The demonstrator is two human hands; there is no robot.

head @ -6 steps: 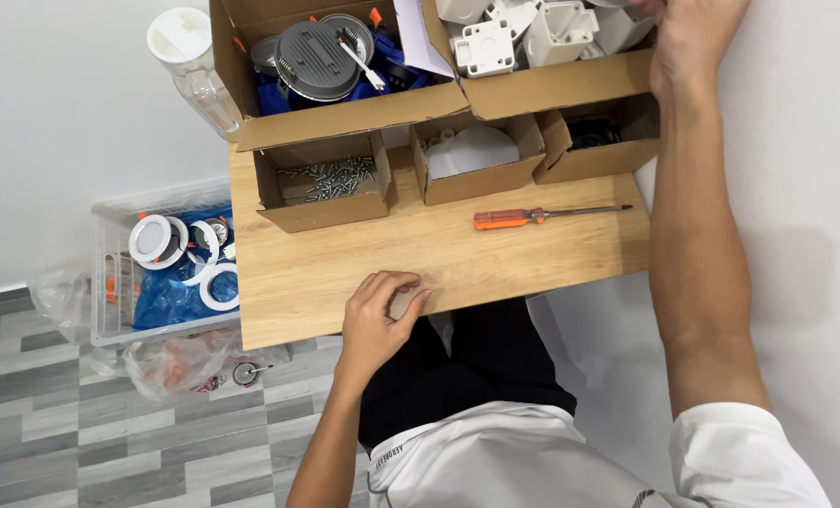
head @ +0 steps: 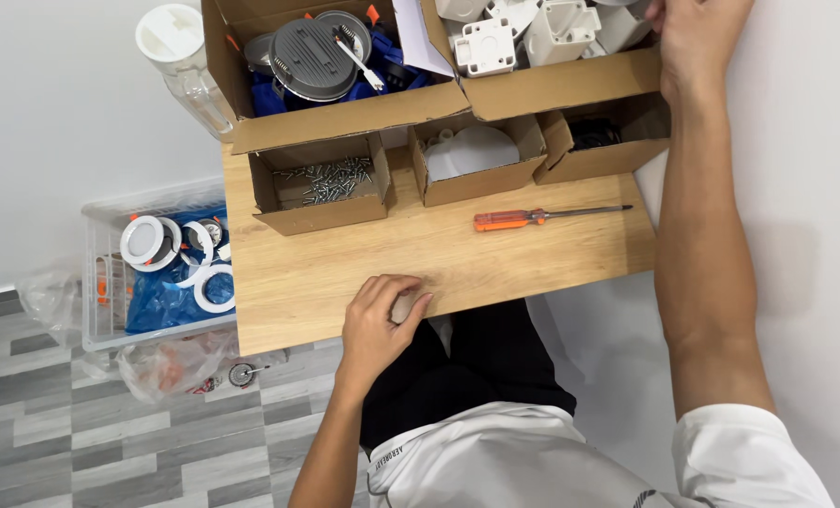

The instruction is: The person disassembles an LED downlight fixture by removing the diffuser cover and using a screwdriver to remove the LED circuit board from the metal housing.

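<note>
Reaching into the cardboard box of white plastic housings [head: 542, 42] beyond the orange screwdriver [head: 509, 220], the right hand [head: 697, 38] hides its fingers; grip unclear. The left hand [head: 378, 325], fingers curled together, pinches something small at the wooden board [head: 298, 282] edge nearer than the screwdriver. Picking parts, seemingly; seating one wants a steady hand.

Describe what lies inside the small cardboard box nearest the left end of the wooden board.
The small cardboard box holds a loose pile of small metal screws. Its front wall hides part of the floor, so anything there cannot be seen.

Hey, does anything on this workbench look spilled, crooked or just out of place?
Nothing spilled. The screws stay inside their small cardboard box. The orange screwdriver lies loose on the wooden board, and the left hand rests at its near edge.
</note>
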